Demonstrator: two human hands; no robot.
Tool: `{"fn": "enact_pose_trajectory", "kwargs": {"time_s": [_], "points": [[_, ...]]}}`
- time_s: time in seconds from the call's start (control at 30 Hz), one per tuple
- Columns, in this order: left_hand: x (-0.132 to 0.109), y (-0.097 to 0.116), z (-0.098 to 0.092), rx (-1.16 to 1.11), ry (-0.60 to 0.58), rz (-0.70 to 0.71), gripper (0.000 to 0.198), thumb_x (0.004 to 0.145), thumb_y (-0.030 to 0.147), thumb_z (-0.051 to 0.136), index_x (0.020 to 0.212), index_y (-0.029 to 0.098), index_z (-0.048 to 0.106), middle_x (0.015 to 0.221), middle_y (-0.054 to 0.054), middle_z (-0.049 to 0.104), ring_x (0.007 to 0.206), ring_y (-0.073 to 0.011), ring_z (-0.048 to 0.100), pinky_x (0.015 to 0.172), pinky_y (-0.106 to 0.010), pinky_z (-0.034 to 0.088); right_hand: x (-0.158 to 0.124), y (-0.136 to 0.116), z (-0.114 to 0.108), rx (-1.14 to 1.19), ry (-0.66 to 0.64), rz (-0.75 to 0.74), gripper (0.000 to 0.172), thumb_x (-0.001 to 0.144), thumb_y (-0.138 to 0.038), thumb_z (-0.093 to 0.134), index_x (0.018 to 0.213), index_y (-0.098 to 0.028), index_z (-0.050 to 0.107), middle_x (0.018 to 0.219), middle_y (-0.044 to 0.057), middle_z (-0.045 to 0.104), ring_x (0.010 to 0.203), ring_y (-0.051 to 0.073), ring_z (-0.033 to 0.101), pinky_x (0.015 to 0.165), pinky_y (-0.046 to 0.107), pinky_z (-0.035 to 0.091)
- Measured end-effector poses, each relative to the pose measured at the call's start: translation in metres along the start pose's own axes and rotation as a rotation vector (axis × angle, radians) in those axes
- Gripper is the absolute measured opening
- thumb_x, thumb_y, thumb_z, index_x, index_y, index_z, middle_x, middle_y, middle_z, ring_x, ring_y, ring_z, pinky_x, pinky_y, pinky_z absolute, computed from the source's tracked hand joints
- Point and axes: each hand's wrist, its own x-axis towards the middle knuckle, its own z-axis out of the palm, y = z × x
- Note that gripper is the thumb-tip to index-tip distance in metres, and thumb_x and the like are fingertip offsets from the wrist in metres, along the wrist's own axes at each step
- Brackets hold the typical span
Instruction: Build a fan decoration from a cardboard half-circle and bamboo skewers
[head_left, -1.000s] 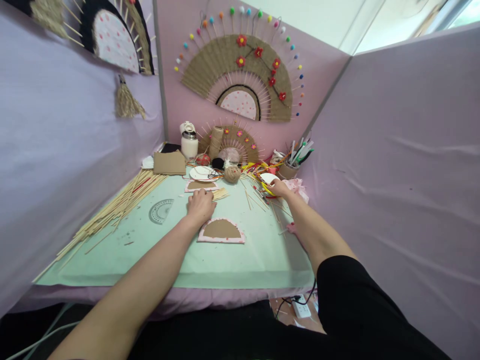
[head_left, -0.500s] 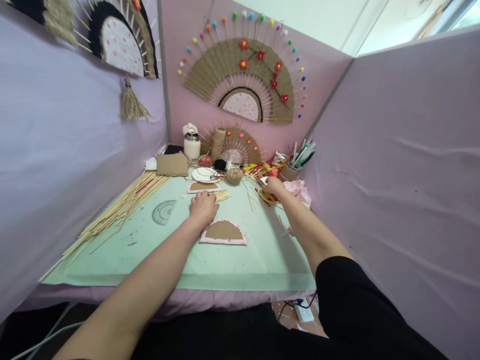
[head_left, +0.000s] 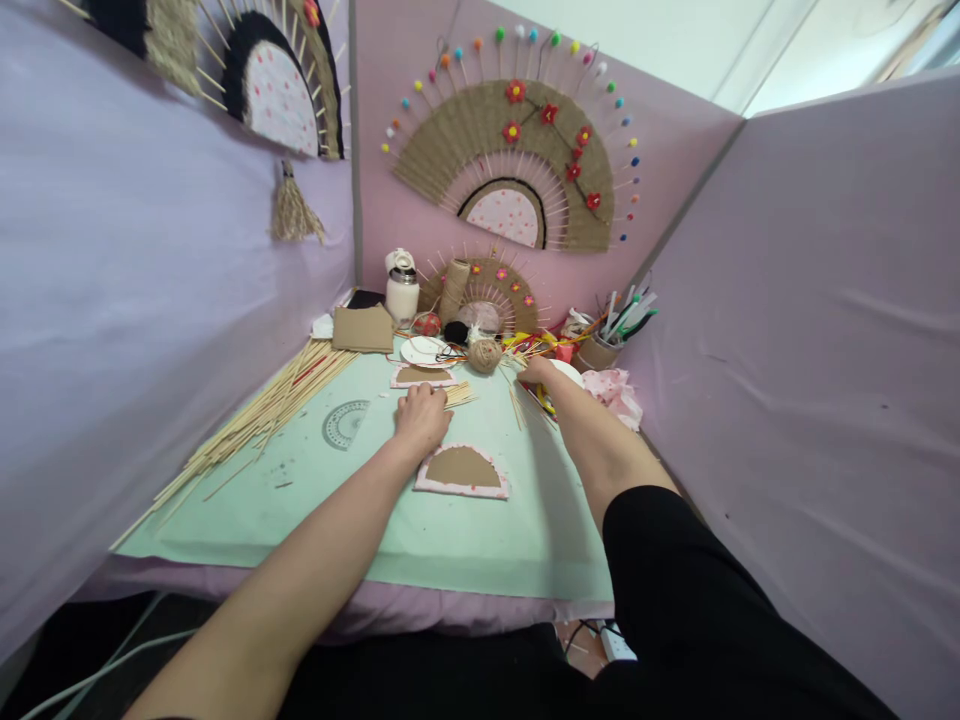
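Note:
My left hand (head_left: 424,415) rests palm down on the table, fingers bent and thumb apart, at the left end of a bundle of short wooden sticks (head_left: 460,394). Just in front of its wrist lies a half-round cardboard piece with a pink dotted cloth border (head_left: 461,470). A similar half-round piece (head_left: 424,377) is behind the fingers. My right hand (head_left: 537,371) reaches to the loose sticks (head_left: 517,408) at the back right, fingers drawn together; what they hold is hidden. Partly covered by this hand are yellow-handled scissors (head_left: 546,399).
Long sticks (head_left: 255,425) lie along the left, near a clear protractor (head_left: 346,426). Behind stand a white bottle (head_left: 403,297), a twine ball (head_left: 484,355) and a pot of tools (head_left: 598,352). Pink cloth (head_left: 615,395) lies at right. A decorated fan (head_left: 435,145) hangs behind.
My right hand has moved left, away from the scissors and towards the loose sticks. My left hand stays by the short sticks. The whole view has shifted slightly.

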Motion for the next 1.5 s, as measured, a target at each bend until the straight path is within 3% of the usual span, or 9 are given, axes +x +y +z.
{"fn": "enact_pose_trajectory", "kwargs": {"time_s": [0.37,0.53,0.7,0.87,0.97,1.07,1.2,1.33,1.5], "points": [[0.0,0.0,0.002,-0.011,0.004,0.016,0.03,0.087,0.033,0.052,0.111,0.021,0.066,0.121,-0.014,0.058,0.117,-0.0322,0.047,0.097,-0.046,0.04,-0.012,0.007,-0.008,0.276,0.168,0.149,0.035,0.087,-0.03,0.054,0.11,-0.01,0.071,0.11,0.022,0.07,0.107,0.03,0.064,0.086,0.032,0.048],[0.0,0.002,-0.001,-0.017,-0.013,-0.002,0.032,0.087,0.034,0.053,0.114,0.022,0.065,0.125,-0.013,0.057,0.119,-0.0324,0.046,0.097,-0.046,0.04,-0.02,0.015,-0.027,0.539,0.25,0.2,0.044,0.092,-0.037,0.039,0.105,-0.01,0.071,0.086,0.014,0.072,0.082,0.025,0.067,0.071,0.03,0.051],[-0.001,0.002,-0.005,-0.088,0.051,0.011,0.029,0.088,0.031,0.052,0.112,0.02,0.065,0.122,-0.014,0.059,0.119,-0.032,0.048,0.097,-0.046,0.041,-0.048,0.012,-0.038,0.812,0.207,0.117,0.037,0.091,-0.038,0.044,0.1,-0.011,0.067,0.069,0.006,0.064,0.058,0.014,0.055,0.05,0.022,0.042],[0.004,0.004,-0.008,-0.458,0.14,0.064,0.018,0.086,0.026,0.054,0.099,0.018,0.065,0.109,-0.011,0.066,0.108,-0.0253,0.058,0.097,-0.04,0.044,-0.104,-0.011,-0.031,1.006,0.163,-0.047,0.038,0.082,-0.052,0.055,0.094,-0.017,0.065,0.071,0.003,0.062,0.057,0.01,0.053,0.049,0.018,0.041],[0.005,0.008,-0.013,-0.954,0.027,0.05,0.026,0.087,0.042,0.055,0.094,0.017,0.061,0.095,-0.008,0.068,0.086,-0.0191,0.065,0.083,-0.035,0.051,-0.141,-0.036,-0.018,1.146,0.075,-0.159,0.036,0.079,-0.053,0.058,0.093,-0.021,0.066,0.08,0.004,0.067,0.058,0.011,0.056,0.051,0.021,0.044],[0.0,0.013,-0.017,-1.355,-0.215,-0.053,0.045,0.085,0.06,0.055,0.1,0.017,0.058,0.095,-0.008,0.068,0.082,-0.0165,0.067,0.074,-0.031,0.054,-0.169,-0.064,-0.007,0.895,0.067,-0.15,0.028,0.085,-0.044,0.051,0.093,-0.023,0.069,0.078,0.004,0.071,0.065,0.016,0.063,0.058,0.025,0.048],[-0.008,0.017,-0.017,-1.461,-0.425,-0.099,0.041,0.082,0.053,0.065,0.1,0.018,0.059,0.1,-0.008,0.068,0.084,-0.0164,0.067,0.069,-0.029,0.057,-0.185,-0.089,-0.002,0.598,0.077,-0.3,0.021,0.085,-0.038,0.058,0.096,-0.024,0.07,0.082,0.003,0.074,0.078,0.019,0.068,0.069,0.026,0.05],[-0.009,0.018,-0.017,-1.495,-0.406,-0.188,0.02,0.086,0.033,0.064,0.096,0.016,0.057,0.091,-0.007,0.068,0.077,-0.0162,0.067,0.068,-0.031,0.059,-0.168,-0.078,-0.01,0.673,-0.05,-0.451,0.028,0.091,-0.037,0.054,0.11,-0.021,0.068,0.084,0.001,0.075,0.069,0.014,0.068,0.063,0.022,0.05],[-0.003,0.016,-0.024,-1.51,-0.268,-0.337,0.009,0.088,0.022,0.06,0.094,0.015,0.057,0.078,-0.003,0.062,0.066,-0.0127,0.063,0.063,-0.028,0.059,-0.114,-0.023,-0.025,0.298,0.124,-0.094,0.03,0.09,-0.015,0.047,0.107,-0.012,0.071,0.103,0.014,0.074,0.093,0.019,0.069,0.081,0.025,0.049]]}}
